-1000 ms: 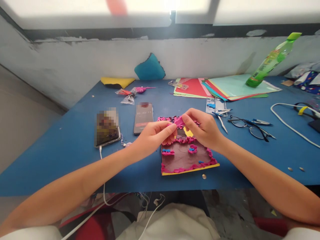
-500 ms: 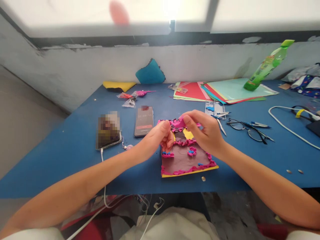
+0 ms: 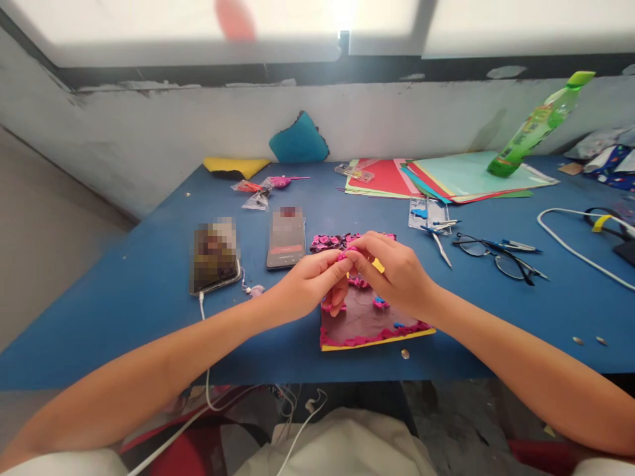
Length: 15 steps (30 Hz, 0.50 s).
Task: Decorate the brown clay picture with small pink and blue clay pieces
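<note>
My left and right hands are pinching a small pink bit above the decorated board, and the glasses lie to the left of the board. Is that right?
Not quite: the head view shows the glasses to the right of the board. The left hand and right hand do pinch the pink bit above it.

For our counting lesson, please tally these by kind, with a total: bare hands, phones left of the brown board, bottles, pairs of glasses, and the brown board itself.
Hands (left hand, right hand): 2
Phones: 2
Bottle: 1
Pair of glasses: 1
Brown board: 1
Total: 7
</note>
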Tool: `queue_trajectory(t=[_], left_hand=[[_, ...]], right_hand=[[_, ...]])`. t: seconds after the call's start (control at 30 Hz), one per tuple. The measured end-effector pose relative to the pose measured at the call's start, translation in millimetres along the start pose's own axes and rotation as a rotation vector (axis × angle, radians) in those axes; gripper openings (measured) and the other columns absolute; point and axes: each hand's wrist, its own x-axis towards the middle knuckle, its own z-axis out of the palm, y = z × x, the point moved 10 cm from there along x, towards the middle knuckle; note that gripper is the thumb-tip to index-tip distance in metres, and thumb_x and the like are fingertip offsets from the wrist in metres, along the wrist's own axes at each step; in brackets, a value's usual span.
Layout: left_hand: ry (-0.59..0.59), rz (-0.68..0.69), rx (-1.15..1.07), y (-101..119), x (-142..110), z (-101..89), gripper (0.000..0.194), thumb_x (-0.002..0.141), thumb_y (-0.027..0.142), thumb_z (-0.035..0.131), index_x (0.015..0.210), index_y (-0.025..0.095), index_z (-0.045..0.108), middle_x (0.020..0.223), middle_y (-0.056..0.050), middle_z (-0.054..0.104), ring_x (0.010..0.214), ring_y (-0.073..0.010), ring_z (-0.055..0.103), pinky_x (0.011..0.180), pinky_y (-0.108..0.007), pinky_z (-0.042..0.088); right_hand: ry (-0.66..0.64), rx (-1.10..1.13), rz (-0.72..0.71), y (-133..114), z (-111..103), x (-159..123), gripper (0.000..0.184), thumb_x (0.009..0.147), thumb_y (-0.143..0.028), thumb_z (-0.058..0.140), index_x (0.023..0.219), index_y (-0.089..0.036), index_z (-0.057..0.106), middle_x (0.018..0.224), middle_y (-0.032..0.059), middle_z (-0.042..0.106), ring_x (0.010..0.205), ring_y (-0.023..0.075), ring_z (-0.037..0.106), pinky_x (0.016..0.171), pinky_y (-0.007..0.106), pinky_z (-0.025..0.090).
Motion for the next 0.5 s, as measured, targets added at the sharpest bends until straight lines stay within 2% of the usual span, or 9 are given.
queue_trajectory(t=[0.23,0.4,0.5], left_hand=[[0.059,0.084,0.134,14.3,-0.7,-8.7,0.039,0.089,0.049,0.051,0.067,0.018,0.043,0.052,0.004,0.050,0.046,-0.0079,0.049,0.046,-0.021,0.038],[0.070,0.111,0.138,14.7,-1.0,-9.2,0.034,0.091,0.042,0.050,0.068,0.019,0.042,0.056,0.003,0.052,0.050,-0.0087,0.050,0.049,-0.022,0.040],[0.082,0.130,0.128,13.3,-0.7,-10.3,0.031,0.092,0.041,0.047,0.072,0.018,0.044,0.060,0.001,0.056,0.053,-0.0102,0.053,0.049,-0.022,0.042]], right_hand=[[0.026,-0.024,0.051,8.7,-5.3,3.3,0.024,0.098,-0.029,0.040,0.078,-0.019,0.050,0.071,0.0010,0.058,0.064,0.0112,0.053,0.058,0.022,0.041],[0.133,0.046,0.174,27.3,-19.1,6.0,0.019,0.090,-0.035,0.058,0.082,-0.020,0.051,0.066,-0.0035,0.057,0.054,0.0084,0.053,0.052,0.020,0.042],[0.162,0.094,0.114,20.0,-23.8,7.0,0.015,0.090,-0.031,0.057,0.081,-0.020,0.054,0.070,-0.0022,0.060,0.058,0.0083,0.056,0.056,0.020,0.046]])
